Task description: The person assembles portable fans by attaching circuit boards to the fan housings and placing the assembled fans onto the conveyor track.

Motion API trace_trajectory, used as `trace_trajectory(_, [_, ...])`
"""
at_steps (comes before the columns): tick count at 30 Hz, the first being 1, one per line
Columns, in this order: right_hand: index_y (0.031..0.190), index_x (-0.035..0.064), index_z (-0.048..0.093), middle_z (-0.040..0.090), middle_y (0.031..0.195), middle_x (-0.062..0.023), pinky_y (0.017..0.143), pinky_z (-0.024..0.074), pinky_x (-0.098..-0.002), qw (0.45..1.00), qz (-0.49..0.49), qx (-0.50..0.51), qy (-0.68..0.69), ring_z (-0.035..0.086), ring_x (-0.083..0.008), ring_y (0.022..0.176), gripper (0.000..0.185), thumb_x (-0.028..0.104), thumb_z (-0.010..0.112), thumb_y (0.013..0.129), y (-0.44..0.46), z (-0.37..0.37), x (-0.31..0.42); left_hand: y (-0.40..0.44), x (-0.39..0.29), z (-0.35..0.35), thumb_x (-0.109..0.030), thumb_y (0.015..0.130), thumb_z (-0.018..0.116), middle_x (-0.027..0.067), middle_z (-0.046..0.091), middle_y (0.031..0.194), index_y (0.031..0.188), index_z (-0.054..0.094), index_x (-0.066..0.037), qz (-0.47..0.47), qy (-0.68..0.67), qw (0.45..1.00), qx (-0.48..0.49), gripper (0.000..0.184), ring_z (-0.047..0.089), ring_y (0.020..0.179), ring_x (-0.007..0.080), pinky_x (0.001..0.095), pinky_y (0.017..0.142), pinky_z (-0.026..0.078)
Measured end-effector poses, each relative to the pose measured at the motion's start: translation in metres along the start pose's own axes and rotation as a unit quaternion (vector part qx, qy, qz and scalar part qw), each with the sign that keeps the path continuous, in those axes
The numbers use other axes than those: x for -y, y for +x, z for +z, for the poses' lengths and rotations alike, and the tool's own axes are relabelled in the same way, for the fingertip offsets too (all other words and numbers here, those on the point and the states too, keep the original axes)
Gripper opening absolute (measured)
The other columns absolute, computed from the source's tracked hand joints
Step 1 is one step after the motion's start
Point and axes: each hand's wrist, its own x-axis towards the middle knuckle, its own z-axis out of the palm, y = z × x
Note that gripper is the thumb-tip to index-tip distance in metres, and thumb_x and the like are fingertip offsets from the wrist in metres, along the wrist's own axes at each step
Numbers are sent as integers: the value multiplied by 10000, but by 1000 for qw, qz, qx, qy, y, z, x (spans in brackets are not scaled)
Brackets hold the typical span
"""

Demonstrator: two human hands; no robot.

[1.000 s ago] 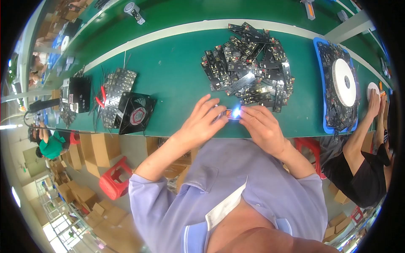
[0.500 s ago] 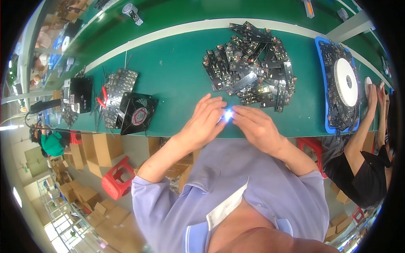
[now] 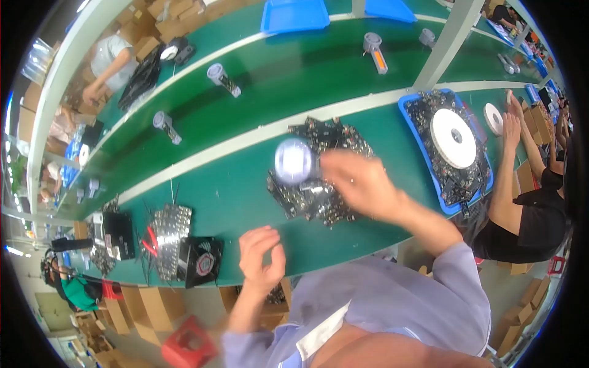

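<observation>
My right hand (image 3: 363,186) is raised over the pile of circuit boards, its fingers closed at the side of a grey flashlight (image 3: 293,161). The flashlight's round head is blurred, with a bright white middle facing me. Its body is mostly hidden. Below it and to the left, my left hand (image 3: 261,256) hovers near the table's front edge, fingers loosely curled, thumb apart, with nothing in it. Many narrow black circuit boards (image 3: 334,132) lie heaped on the green table, partly covered by the right hand and flashlight.
A blue tray (image 3: 431,175) of boards with a white reel (image 3: 453,138) stands right. Left are a black fan (image 3: 201,262), silvery board panels (image 3: 172,230), red-handled pliers (image 3: 151,240) and a black box (image 3: 118,235). More flashlights (image 3: 223,80) stand on the shelf. A co-worker's arm (image 3: 508,165) is far right.
My hands have parted from around a small bright light near the front edge. The right is now higher, with the flashlight; the left is lower and left. My view has shifted toward the shelf.
</observation>
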Motion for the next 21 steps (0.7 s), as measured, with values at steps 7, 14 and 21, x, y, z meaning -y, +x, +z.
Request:
trace_trajectory(7, [1163, -17, 795, 777, 1078, -271, 929, 594, -504, 963, 174, -130, -162, 751, -456, 1035, 255, 130, 759, 957, 199, 11, -222, -25, 30, 48, -26, 910, 807, 201, 735, 1203, 1203, 719, 5, -203, 58, 977, 3, 308, 668, 1140, 386, 465, 1009, 530])
trace_trajectory(14, [1116, 20, 792, 779, 1120, -250, 957, 589, -522, 952, 159, -75, -252, 741, -452, 1046, 280, 250, 772, 957, 238, 10, -296, -12, 33, 48, -8, 925, 788, 188, 741, 1209, 1175, 721, 5, -221, 80, 972, 32, 259, 670, 1123, 361, 450, 1009, 521])
trace_trajectory(21, [1234, -27, 612, 683, 1249, -253, 966, 569, -560, 807, 312, -182, -466, 666, -440, 1196, 470, 246, 793, 896, 185, -72, -319, -12, 38, 49, -41, 946, 780, 183, 735, 1224, 1230, 715, 5, -256, 61, 965, 18, 296, 666, 1121, 364, 450, 1007, 519])
